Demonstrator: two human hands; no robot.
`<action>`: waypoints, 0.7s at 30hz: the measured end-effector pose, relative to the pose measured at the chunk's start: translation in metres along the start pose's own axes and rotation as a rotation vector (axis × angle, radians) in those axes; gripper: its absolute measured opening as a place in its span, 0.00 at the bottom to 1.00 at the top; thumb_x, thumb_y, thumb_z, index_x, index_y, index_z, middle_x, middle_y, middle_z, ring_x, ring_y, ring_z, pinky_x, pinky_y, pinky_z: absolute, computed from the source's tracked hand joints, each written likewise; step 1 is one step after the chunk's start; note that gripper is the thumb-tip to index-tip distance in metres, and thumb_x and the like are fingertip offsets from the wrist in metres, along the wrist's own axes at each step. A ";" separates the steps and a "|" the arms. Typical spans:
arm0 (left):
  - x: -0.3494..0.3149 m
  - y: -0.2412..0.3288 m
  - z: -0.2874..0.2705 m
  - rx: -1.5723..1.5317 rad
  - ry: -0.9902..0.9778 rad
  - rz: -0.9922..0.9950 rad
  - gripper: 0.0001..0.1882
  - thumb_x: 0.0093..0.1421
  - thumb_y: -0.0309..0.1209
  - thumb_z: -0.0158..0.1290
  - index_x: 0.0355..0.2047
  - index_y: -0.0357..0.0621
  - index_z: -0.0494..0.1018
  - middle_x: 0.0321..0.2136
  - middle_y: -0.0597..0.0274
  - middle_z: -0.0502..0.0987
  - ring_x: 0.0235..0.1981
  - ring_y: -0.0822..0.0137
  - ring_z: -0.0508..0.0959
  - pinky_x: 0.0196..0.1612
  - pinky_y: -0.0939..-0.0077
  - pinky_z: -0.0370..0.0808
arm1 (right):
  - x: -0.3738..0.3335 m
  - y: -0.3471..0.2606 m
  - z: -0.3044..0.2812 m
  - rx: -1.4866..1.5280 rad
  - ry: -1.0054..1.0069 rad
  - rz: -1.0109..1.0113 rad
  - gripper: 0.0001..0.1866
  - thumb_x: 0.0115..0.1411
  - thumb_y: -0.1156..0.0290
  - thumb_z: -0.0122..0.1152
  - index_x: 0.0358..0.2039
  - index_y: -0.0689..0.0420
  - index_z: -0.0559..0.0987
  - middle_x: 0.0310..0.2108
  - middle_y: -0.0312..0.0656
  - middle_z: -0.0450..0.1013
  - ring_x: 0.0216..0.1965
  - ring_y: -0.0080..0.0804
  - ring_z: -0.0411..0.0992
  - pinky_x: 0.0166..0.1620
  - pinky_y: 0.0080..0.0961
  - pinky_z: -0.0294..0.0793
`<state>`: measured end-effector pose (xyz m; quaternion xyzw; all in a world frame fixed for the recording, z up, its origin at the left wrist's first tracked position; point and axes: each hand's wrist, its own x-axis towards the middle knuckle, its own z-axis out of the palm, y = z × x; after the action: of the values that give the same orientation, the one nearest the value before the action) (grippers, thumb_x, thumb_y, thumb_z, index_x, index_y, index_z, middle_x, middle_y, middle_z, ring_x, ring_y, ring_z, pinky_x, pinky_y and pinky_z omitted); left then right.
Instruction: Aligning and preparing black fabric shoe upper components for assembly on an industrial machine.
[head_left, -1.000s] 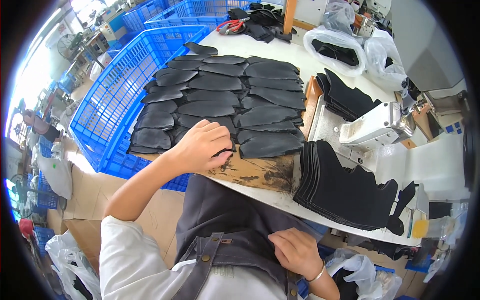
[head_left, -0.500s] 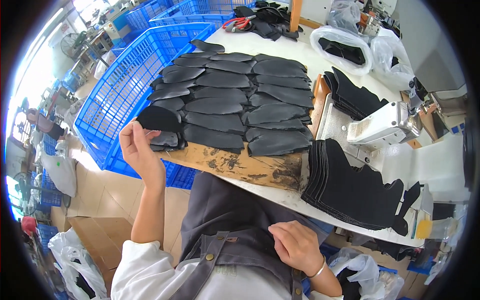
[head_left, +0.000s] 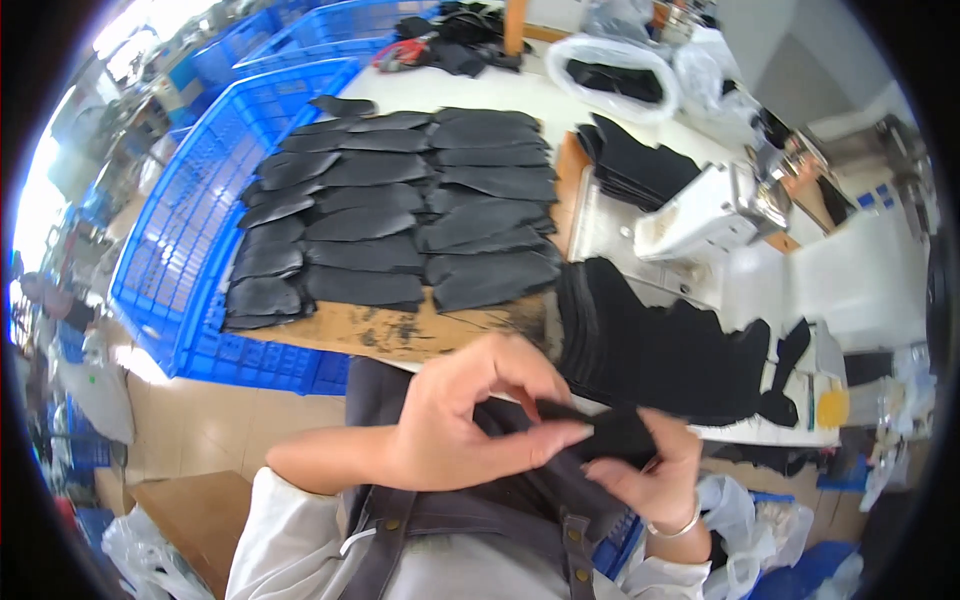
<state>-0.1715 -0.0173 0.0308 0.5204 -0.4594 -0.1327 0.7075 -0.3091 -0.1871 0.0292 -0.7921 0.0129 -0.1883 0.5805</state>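
A small black fabric piece (head_left: 622, 437) is held between my two hands, over my apron near the table's front edge. My left hand (head_left: 480, 415) pinches its left end between thumb and fingers. On its right end, the thumb and fingers of my right hand (head_left: 660, 465) are closed. Overlapping rows of curved black pieces (head_left: 365, 225) lie on a wooden board (head_left: 390, 330) beyond my left hand. Closest to my right hand on the table is a fanned stack of larger black cut pieces (head_left: 660, 345).
A sewing machine (head_left: 695, 215) stands on the white table at right, with another black stack (head_left: 640, 165) behind it. A blue crate (head_left: 190, 230) borders the board's left side. Red-handled scissors (head_left: 400, 55) and an open plastic bag (head_left: 612, 75) are at the back.
My left hand has brought a black piece from the board's left front corner to my right hand. My right hand has risen and taken its other end. The view has shifted right.
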 end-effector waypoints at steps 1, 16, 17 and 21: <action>0.010 -0.001 0.004 0.069 -0.018 -0.015 0.21 0.46 0.10 0.62 0.36 0.37 0.64 0.30 0.52 0.76 0.33 0.68 0.78 0.35 0.75 0.76 | -0.002 0.001 -0.016 -0.091 0.038 0.036 0.19 0.43 0.74 0.76 0.33 0.65 0.77 0.22 0.42 0.74 0.23 0.26 0.72 0.28 0.19 0.69; 0.104 -0.022 0.042 0.162 -0.537 -0.673 0.11 0.56 0.22 0.57 0.39 0.34 0.72 0.21 0.74 0.66 0.22 0.85 0.64 0.25 0.86 0.62 | 0.018 -0.007 -0.117 -0.252 -0.113 0.549 0.14 0.50 0.70 0.70 0.31 0.64 0.75 0.15 0.31 0.62 0.20 0.13 0.56 0.21 0.18 0.56; 0.107 -0.020 0.044 0.235 -0.588 -0.687 0.10 0.57 0.22 0.57 0.38 0.34 0.72 0.21 0.73 0.66 0.22 0.85 0.65 0.25 0.86 0.62 | 0.017 -0.008 -0.120 -0.283 -0.109 0.554 0.15 0.49 0.69 0.70 0.30 0.65 0.75 0.15 0.34 0.60 0.19 0.14 0.55 0.21 0.19 0.56; 0.109 -0.026 0.049 0.404 -0.691 -0.598 0.09 0.57 0.26 0.59 0.30 0.33 0.72 0.17 0.70 0.68 0.18 0.83 0.65 0.20 0.84 0.61 | 0.022 -0.004 -0.122 -0.330 -0.135 0.463 0.16 0.49 0.68 0.71 0.28 0.66 0.73 0.15 0.39 0.61 0.18 0.20 0.57 0.22 0.22 0.58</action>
<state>-0.1429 -0.1312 0.0659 0.6817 -0.5140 -0.4027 0.3301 -0.3281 -0.3023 0.0701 -0.8624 0.1852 0.0071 0.4711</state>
